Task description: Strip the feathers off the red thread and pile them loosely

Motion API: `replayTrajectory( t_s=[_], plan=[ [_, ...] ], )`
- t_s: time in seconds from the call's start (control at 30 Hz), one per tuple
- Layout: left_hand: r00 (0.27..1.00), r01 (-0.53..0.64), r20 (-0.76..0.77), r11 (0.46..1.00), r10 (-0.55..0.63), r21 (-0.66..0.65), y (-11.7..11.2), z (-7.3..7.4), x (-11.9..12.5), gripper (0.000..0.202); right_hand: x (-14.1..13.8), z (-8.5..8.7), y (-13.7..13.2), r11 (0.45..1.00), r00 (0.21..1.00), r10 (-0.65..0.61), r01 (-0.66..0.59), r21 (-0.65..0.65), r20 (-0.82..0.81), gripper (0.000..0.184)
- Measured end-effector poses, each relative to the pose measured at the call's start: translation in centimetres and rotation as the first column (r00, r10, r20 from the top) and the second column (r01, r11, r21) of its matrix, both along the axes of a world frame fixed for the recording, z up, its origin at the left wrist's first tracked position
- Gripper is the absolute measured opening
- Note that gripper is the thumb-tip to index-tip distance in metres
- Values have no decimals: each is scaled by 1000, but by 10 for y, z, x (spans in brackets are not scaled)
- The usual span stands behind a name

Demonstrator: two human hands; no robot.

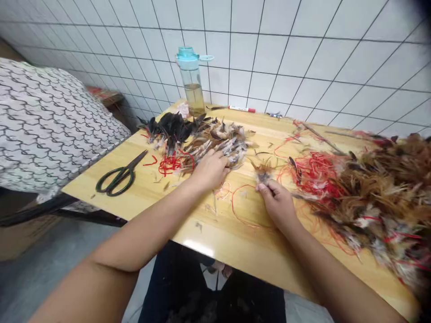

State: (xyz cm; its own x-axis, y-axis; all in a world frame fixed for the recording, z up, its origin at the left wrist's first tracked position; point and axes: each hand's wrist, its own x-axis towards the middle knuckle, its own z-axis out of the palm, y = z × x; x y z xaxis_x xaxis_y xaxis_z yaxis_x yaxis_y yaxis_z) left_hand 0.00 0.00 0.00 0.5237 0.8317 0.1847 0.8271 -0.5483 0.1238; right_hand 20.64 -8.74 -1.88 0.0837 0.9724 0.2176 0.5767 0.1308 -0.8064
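Observation:
My right hand (278, 202) pinches a small bunch of brown feathers (263, 168) by its base, the tips fanning upward just above the table. My left hand (212, 169) rests at the near edge of a pile of brown and white feathers (232, 137), its fingers curled down onto feathers there; the fingertips are partly hidden. Black feathers (173, 128) lie at the left of that pile. In front of them is a tangle of red string (169, 165). A thin loop of red thread (233, 204) lies on the wood between my hands.
Dark-handled scissors (121, 175) lie at the left. A bottle with a blue lid (191, 83) stands at the back near the tiled wall (249, 54), beside a marker (241, 109). Red threads (319, 172) and a large heap of tied feather bundles (380, 188) cover the right side.

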Motion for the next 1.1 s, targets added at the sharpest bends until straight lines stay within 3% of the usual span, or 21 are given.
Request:
replayTrajectory(
  t_s=[0.2,0.4,0.6,0.7,0.97,1.1],
  plan=[
    [992,23,120,1000,-26,21,-6,6,-4,17,0,-3,1,999,1000,9,-9,42,3,25],
    [979,101,191,986,-74,-135,-6,12,-17,14,0,-2,0,999,1000,5,-6,53,17,25],
    [947,166,268,985,-174,54,-9,14,-16,14,0,-3,0,998,1000,-9,9,63,6,25],
    [939,239,246,971,-239,32,-16,13,-7,10,0,-3,1,998,1000,-29,29,63,-5,26],
    [967,252,21,967,-253,38,-22,0,17,18,1,-5,1,997,999,-26,28,67,-30,25],
    [958,270,76,959,-276,85,-24,2,20,17,0,-4,1,997,999,-32,34,62,-36,24]
  ],
)
